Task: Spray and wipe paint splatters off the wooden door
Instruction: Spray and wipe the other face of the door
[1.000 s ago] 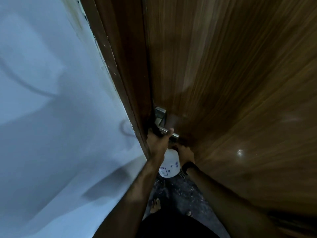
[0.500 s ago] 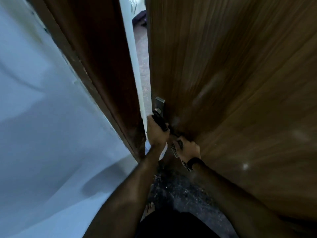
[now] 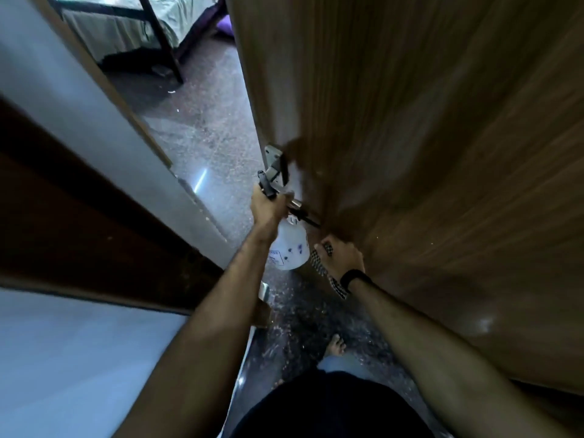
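The wooden door (image 3: 426,153) fills the right side and stands open. My left hand (image 3: 268,208) grips the black trigger head of a white spray bottle (image 3: 290,248), right beside the metal door handle (image 3: 275,167); whether it also holds the handle is unclear. The bottle hangs below that hand. Lower right, my right hand (image 3: 343,256) holds a black-and-white checkered cloth (image 3: 322,267) against the door face below the handle. A black band sits on that wrist.
The dark door frame (image 3: 104,235) and pale wall (image 3: 63,358) run along the left. Through the opening lies a speckled floor (image 3: 205,121) and a bed (image 3: 132,23) with dark legs. My bare foot (image 3: 335,344) stands on the floor by the door's foot.
The door has swung wide open from shut, showing the room beyond. Both hands stayed near the handle; the right hand with the cloth dropped a little lower on the door.
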`<state>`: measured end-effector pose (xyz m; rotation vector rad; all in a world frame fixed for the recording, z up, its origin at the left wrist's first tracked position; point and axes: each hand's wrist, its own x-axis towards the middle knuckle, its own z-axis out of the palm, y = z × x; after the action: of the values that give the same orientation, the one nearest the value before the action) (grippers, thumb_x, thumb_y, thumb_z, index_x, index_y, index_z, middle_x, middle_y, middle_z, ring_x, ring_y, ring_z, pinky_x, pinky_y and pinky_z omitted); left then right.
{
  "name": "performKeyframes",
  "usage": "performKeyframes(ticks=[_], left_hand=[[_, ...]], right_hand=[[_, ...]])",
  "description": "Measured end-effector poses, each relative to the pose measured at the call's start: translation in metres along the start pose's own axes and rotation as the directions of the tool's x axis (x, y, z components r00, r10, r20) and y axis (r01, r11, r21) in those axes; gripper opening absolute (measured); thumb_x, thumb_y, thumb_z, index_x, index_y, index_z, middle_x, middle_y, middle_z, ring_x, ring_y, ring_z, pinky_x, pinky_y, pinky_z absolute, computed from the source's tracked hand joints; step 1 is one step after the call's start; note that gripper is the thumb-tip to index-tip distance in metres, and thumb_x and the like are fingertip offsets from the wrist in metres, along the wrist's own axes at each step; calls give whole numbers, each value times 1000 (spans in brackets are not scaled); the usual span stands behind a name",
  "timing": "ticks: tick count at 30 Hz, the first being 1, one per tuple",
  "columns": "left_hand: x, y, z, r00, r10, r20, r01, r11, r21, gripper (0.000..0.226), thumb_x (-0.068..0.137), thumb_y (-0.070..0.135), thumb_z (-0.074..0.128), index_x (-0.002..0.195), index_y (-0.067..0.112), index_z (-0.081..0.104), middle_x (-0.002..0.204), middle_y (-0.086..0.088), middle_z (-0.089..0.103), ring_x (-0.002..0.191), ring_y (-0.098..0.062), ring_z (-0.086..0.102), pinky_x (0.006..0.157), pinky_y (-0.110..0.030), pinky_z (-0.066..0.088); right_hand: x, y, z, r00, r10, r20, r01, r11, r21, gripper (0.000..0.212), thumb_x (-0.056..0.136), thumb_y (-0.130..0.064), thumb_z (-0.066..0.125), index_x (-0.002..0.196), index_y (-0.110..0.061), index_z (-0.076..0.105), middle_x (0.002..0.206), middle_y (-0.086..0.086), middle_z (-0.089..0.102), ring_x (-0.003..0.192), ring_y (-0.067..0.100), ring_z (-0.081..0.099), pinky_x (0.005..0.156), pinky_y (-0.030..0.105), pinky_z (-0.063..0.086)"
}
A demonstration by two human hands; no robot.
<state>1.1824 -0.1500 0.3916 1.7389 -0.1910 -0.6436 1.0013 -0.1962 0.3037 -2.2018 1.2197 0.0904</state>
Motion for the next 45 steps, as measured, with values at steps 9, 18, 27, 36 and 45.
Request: performKeyframes(ticks=[9,18,27,36,45], left_hand=[[42,34,69,997,13,81,-11,1000,-25,40,80,-13,70,113,-1,51,92,-20,64,68,-23,58,43,-23,45],[91,63,135,971,97,220,-101,995,8,42,79,-14,70,112,9,60,88,-14,69,62,-10,66,48,-24,48],[149,73,219,928,162,337,-161,987,-30,57,61,-6,78,113,12,65,97,-9,73,84,-23,71,64,-36,59],[199,107,304,752,263,604,-335,942,8,47,67,12,85,110,14,67,91,2,72,84,-11,70,72,-29,57],[255,147,376,527,150,837,-342,939,47,23,87,17,80,103,7,67,77,5,68,56,-6,60,51,-24,47]], right_hand=[[51,33,-44,997,4,73,-6,1000,28,33,98,-53,44,107,-25,57,112,10,67,110,33,56,87,40,42],[107,37,-74,995,85,57,-90,992,92,30,96,-50,50,102,-23,60,109,7,68,107,30,60,86,38,45],[194,26,-119,989,143,41,-146,985,87,26,97,-29,56,118,-14,59,118,9,65,113,29,59,90,34,43],[278,53,-154,894,448,-20,-435,878,198,29,90,-46,47,103,-22,55,112,7,65,108,32,60,86,41,49],[330,87,-183,851,522,-54,-495,832,250,28,94,-53,45,99,-27,55,109,8,67,106,33,59,87,42,48]])
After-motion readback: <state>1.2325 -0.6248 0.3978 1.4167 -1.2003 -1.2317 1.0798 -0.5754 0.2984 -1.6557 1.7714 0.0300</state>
